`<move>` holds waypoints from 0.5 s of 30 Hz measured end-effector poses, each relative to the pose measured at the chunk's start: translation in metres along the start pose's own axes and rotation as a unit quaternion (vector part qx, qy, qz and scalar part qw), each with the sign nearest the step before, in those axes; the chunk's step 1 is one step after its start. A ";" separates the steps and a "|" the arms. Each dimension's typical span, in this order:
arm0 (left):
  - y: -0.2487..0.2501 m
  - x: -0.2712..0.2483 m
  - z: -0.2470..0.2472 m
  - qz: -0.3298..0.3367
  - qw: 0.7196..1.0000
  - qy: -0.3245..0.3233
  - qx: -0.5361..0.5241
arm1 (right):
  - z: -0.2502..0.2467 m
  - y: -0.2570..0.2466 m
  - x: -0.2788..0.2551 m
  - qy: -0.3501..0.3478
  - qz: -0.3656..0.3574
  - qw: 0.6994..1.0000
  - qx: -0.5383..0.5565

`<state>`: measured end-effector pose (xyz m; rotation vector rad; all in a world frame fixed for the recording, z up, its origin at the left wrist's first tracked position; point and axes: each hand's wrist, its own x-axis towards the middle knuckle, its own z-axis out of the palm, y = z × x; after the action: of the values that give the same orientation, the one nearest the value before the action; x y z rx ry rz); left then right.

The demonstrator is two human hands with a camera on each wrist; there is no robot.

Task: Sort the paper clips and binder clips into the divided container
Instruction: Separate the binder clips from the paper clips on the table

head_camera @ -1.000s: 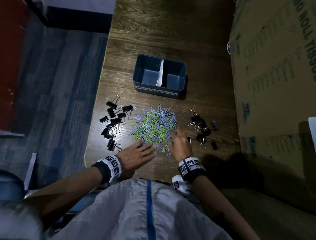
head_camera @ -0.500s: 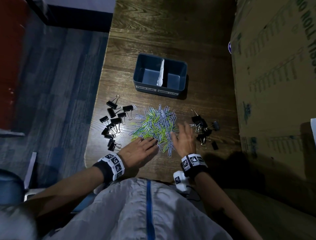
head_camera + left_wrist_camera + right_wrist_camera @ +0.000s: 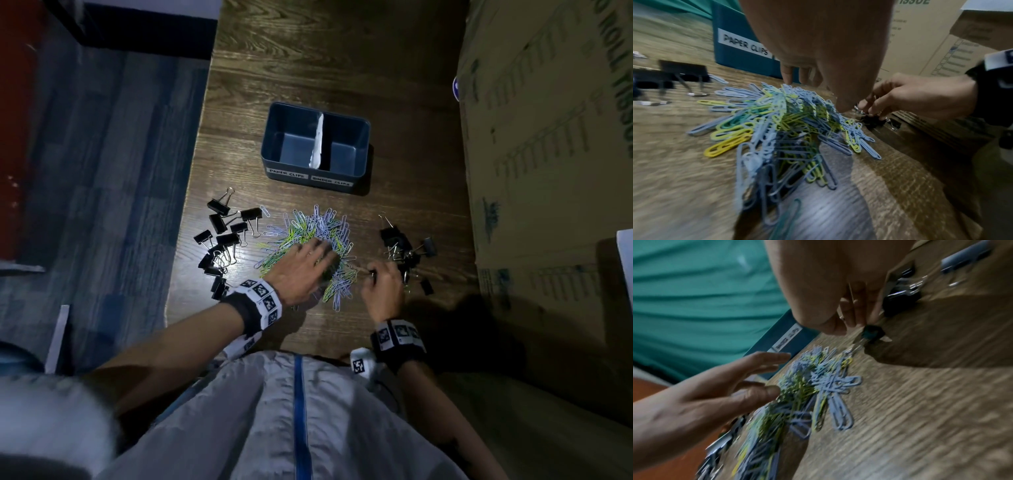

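A heap of blue, green and yellow paper clips (image 3: 318,236) (image 3: 777,123) (image 3: 818,382) lies mid-table. My left hand (image 3: 308,263) (image 3: 748,379) lies flat over the heap with straight, spread fingers. My right hand (image 3: 380,277) (image 3: 875,107) (image 3: 859,324) pinches a small black binder clip (image 3: 872,334) (image 3: 871,119) at the heap's right edge, just above the wood. Black binder clips lie in a left group (image 3: 226,236) and a right group (image 3: 407,250). The dark blue divided container (image 3: 315,147) stands beyond, with front labels "PAPER CLIPS" (image 3: 746,44) on the left and "BINDER CLIPS" on the right; both compartments look empty.
A tall cardboard box (image 3: 548,154) walls the table's right side. The wooden table's left edge (image 3: 185,212) drops to a blue-grey floor. Bare wood lies beyond the container.
My left hand slid forward and right onto the paper clip heap. My right hand shifted right toward the right binder clip group and closed its fingers on a binder clip.
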<state>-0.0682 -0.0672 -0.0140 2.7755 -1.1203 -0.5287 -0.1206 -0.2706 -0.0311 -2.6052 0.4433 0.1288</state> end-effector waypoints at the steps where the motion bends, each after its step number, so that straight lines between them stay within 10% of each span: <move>1: 0.006 0.005 0.002 0.016 1.000 -0.003 0.006 | 0.001 0.009 0.003 -0.001 0.010 1.000 -0.002; 15: 0.013 0.007 0.021 0.124 0.981 -0.097 0.113 | 0.003 0.003 0.019 0.009 -0.081 0.996 0.033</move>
<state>-0.0796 -0.0802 -0.0331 2.7523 -1.6366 -0.6932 -0.1034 -0.2771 -0.0387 -2.5670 0.2354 0.0357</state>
